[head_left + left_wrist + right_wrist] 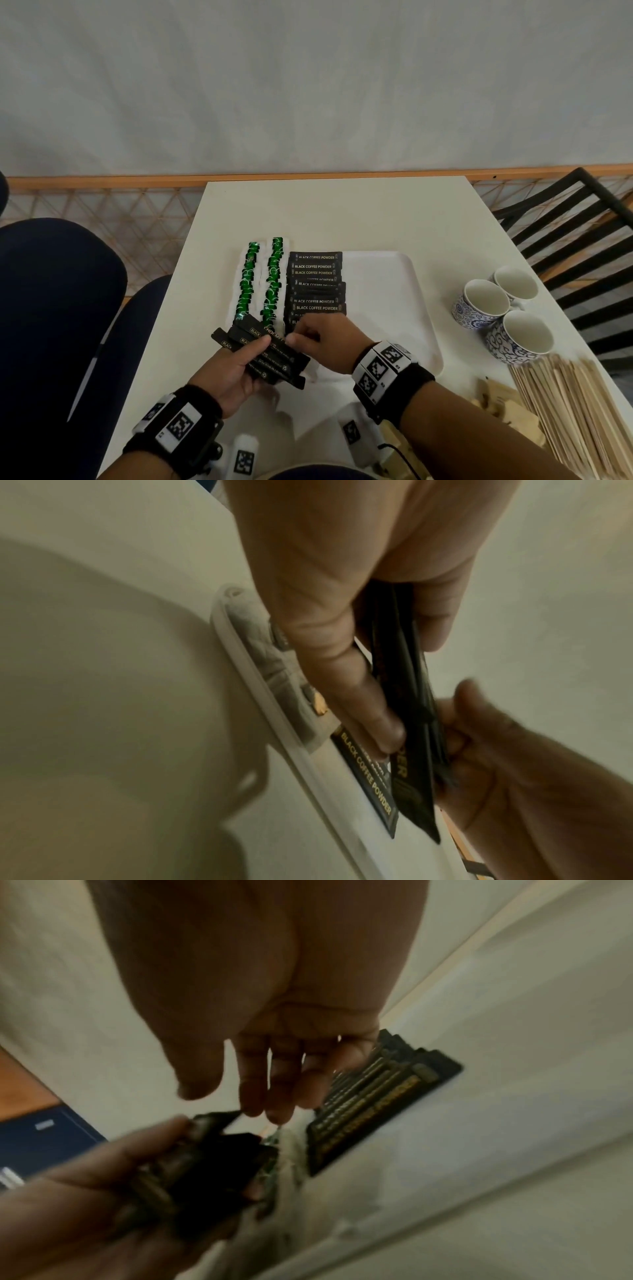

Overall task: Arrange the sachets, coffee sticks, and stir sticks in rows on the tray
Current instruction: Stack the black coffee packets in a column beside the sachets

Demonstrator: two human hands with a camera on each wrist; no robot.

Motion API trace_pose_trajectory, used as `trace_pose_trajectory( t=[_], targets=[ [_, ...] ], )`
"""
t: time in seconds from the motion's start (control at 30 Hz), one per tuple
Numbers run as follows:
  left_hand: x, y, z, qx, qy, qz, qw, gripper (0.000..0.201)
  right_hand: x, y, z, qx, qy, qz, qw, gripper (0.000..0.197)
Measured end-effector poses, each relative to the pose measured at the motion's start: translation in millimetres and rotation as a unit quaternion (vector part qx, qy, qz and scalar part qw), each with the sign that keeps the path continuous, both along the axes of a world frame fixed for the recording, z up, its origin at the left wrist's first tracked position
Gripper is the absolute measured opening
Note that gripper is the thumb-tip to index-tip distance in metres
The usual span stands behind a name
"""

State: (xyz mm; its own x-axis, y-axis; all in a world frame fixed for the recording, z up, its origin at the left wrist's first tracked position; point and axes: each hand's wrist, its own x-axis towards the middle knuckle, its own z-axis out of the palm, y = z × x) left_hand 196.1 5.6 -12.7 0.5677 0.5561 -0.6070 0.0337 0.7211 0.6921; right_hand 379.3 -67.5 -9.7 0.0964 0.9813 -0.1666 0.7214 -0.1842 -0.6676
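— Where are the black coffee sticks (262,356)?
— Fanned in the left hand (236,373) at the tray (383,274)'s near-left corner, long axes slanting near-right.
— The right hand (325,342)?
— Apparently pinching one stick's end; blurred.

In the head view the right hand (325,342) covers the near end of the row of black coffee sticks (317,287), at the centre of the frame. The stir sticks (575,411) are cut by the lower right edge. The right wrist view is blurred, so the print on the bundle (205,1172) in the left hand (85,1204) is not readable.
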Motion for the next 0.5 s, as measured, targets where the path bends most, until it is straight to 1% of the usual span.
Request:
trace_pose_trajectory(
  t=[0.03,0.07,0.17,0.3,0.37,0.4,0.5],
  targets=[
    [2,-2,1,0.01,0.005,-0.004,1.0,0.039,-3,1,4,-0.006,0.028,0.008,1.0,0.031],
    [4,-3,1,0.02,0.011,-0.006,1.0,0.036,-5,2,7,-0.008,0.035,0.014,0.999,0.032],
    [10,-6,1,0.037,0.029,-0.011,0.999,0.024,-7,3,8,0.008,0.018,0.014,1.0,0.025],
    [7,-5,1,0.044,0.034,-0.007,0.998,0.014,1,-1,1,0.038,-0.006,-0.047,0.998,0.018],
    [3,-2,-1,0.041,0.035,-0.001,0.999,0.014,8,-5,-4,0.043,-0.058,-0.071,0.995,0.017],
    [0,-1,-2,0.04,0.037,0.003,0.999,0.014,12,-8,-9,0.049,-0.092,-0.069,0.992,0.017],
    [-6,0,-3,0.035,0.038,0.015,0.999,0.014,15,-17,-23,0.079,-0.191,-0.031,0.978,0.015]
  ],
)
